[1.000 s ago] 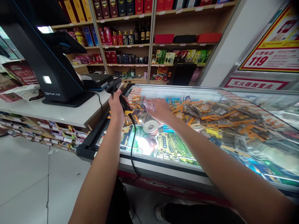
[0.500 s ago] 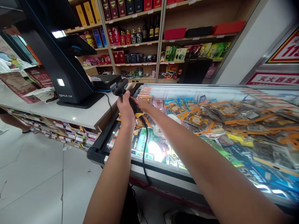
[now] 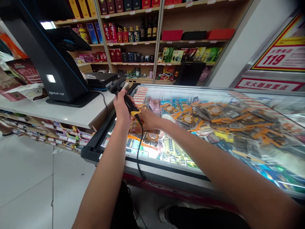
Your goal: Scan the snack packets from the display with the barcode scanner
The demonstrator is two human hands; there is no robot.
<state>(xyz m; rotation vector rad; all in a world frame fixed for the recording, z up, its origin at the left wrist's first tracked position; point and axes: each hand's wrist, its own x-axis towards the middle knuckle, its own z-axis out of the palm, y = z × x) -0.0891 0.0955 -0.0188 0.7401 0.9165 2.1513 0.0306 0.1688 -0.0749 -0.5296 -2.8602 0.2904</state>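
My left hand (image 3: 122,106) is closed around the handle of a black barcode scanner (image 3: 130,103) with a yellow band at its base. Its head points away from me, and a black cable hangs down from it over the freezer's front edge. Just right of and below the scanner, my right hand (image 3: 149,119) is closed on a brown snack packet with orange edges (image 3: 151,136). Its fingertips are partly hidden by the scanner and the packet. Under both hands is a chest freezer (image 3: 105,149) with a glass top, where many similar packets lie.
On the left a white counter (image 3: 78,113) carries a black checkout terminal (image 3: 63,76) and a black box-like device (image 3: 101,81). Behind stand wooden shelves (image 3: 133,43) of bottles and boxes. Red-and-white signs (image 3: 274,60) hang at the right. A person's leg (image 3: 4,127) shows at far left.
My right hand has moved from beside the scanner down to the packets, and a brown packet now shows at its fingers. My left hand still holds the scanner. The view has shifted slightly.
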